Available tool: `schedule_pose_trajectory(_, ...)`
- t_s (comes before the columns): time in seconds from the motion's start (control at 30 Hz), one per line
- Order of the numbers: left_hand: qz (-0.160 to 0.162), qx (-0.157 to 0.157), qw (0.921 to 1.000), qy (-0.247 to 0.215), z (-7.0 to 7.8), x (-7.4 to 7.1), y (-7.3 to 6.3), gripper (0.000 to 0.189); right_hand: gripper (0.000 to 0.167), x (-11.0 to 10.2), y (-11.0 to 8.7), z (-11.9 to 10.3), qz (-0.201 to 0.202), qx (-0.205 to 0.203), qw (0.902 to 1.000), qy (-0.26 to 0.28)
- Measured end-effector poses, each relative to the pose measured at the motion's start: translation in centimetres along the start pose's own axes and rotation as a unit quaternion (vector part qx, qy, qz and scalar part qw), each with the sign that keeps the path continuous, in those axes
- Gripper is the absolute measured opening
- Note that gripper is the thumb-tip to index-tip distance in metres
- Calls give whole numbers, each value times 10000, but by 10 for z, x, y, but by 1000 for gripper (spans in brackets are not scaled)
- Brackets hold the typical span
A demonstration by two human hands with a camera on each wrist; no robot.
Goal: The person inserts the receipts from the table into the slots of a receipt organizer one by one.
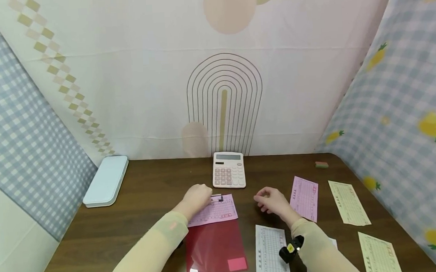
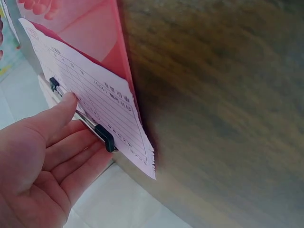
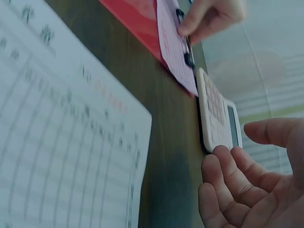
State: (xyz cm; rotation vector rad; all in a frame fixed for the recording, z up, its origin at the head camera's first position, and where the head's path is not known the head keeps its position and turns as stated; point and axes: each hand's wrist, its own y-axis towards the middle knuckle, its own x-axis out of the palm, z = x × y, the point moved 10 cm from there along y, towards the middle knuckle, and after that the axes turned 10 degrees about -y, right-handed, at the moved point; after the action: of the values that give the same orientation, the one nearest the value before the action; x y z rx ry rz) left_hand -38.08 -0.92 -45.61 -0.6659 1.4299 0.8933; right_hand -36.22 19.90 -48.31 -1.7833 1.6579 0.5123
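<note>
Left wrist: left fingers (image 2: 88, 173) pinch the clip (image 2: 104, 137) (probably stiff; hold mid-bar); slip (image 2: 102, 90) beside them looks flimsy; right fingers (image 3: 233, 173) loose, empty.

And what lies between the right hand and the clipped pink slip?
In the head view, only bare dark tabletop shows between the right hand and the clipped pink slip.

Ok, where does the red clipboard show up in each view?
Head: the red clipboard lies at the bottom, just left of centre.
Left wrist: upper left, reaching toward the centre.
Right wrist: along the top, around the middle.
Shared landmark: the pink slip under its clip.
</note>
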Motion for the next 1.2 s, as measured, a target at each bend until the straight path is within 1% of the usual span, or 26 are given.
schedule_pose_trajectory(0.07, 5, 72, 10000, 27, 1, 0, -1, 10, 22, -5, 2, 6, 0, 37, 10000, 27)
schedule_pose_trajectory(0.2, -72, 121, 9999, 4, 2, 1, -1, 8, 24, -17, 3, 18, 45, 66, 10000, 53)
schedule_pose_trajectory(0.43, -163, 67, 9998, 7, 1, 1, -1, 7, 27, -39, 7, 33, 78, -95, 9999, -39)
schedule_pose_trajectory(0.6, -151, 64, 9999, 38, 2, 1, -1, 7, 27, -56, 9, 42, 201, -188, 9995, -157)
schedule_pose_trajectory(0.73, -139, 45, 9999, 44, 2, 1, -1, 9, 29, -64, 8, 49, 139, -339, 9992, -163)
schedule_pose_trajectory(0.87, -108, 83, 9999, 54, 3, 0, -1, 9, 30, -75, 7, 59, 193, -396, 9983, -378)
schedule_pose_trajectory(1.07, -137, 108, 9998, 93, 4, -1, -1, 9, 34, -94, 12, 77, 361, -244, 9955, -840)
schedule_pose_trajectory(1.2, -156, 51, 9998, 65, 2, -1, -1, 10, 38, -104, 18, 90, 392, -81, 9950, -910)
